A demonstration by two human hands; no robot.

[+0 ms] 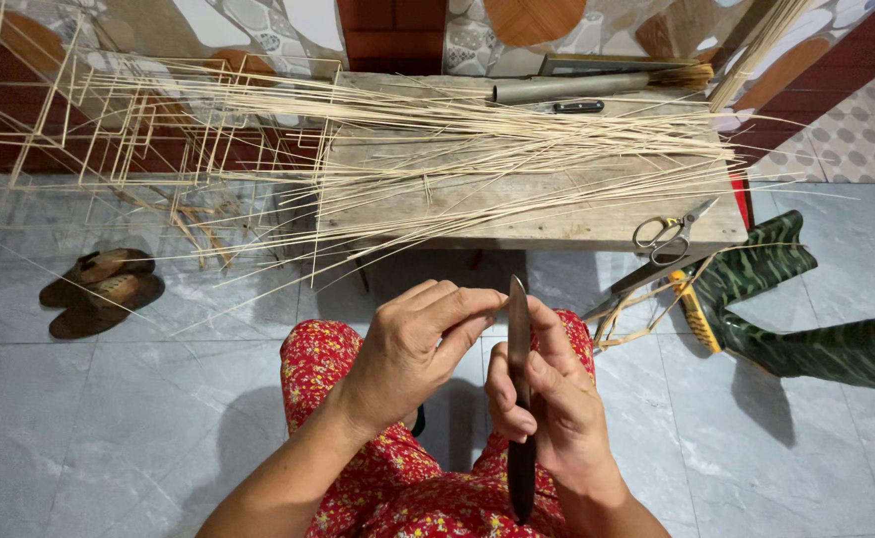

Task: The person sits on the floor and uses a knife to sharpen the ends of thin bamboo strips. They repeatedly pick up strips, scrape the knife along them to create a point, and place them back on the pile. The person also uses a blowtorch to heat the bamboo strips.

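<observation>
Fingers (547,384) of right hand (547,408) closed round a dark knife (519,399), blade upright above the lap. Left hand (419,344) fingers pinched shut beside the blade tip; what they hold cannot be told. Bamboo strips (477,149) lie across the wooden tabletop (597,224), scissors (668,231) near its right edge

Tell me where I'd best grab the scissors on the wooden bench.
Take the scissors by the looped handles at their left end, coming from the bench's near edge; the blades point up and right, away from the hands, and the loops lie flat and clear of the strips.
</observation>
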